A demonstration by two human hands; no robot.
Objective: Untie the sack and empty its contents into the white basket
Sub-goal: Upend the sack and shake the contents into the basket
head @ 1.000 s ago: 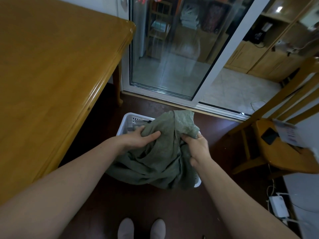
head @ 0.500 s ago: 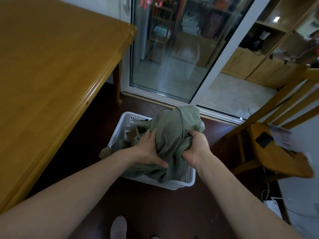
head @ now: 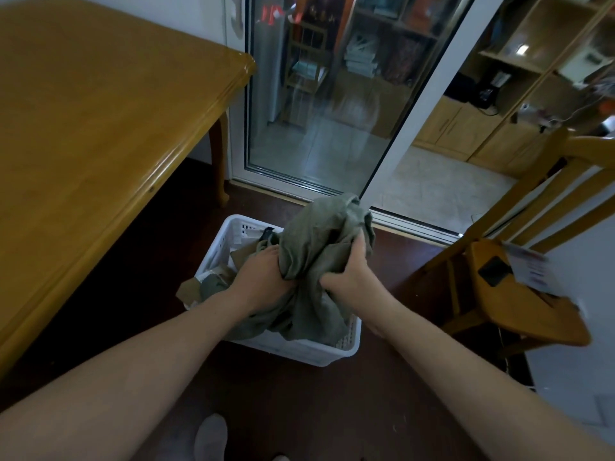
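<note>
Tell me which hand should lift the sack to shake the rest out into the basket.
Probably the right hand: it grips the sack nearer its raised end, above the basket. The left hand holds lower folds, beside cardboard already lying in the basket.

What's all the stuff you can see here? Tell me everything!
green cloth sack: one, grey-green, held above the basket
white plastic basket: one, white, on dark floor
brown cardboard scraps: several, brown, in the basket's left part
wooden table: one, honey-brown, left
wooden chair: one, honey-brown, right
flat black device: one, black, on the chair seat
glass sliding door: one, white-framed, ahead
grey socked foot: one, grey, bottom edge
left hand: one, gripping the sack
right hand: one, gripping the sack
</note>
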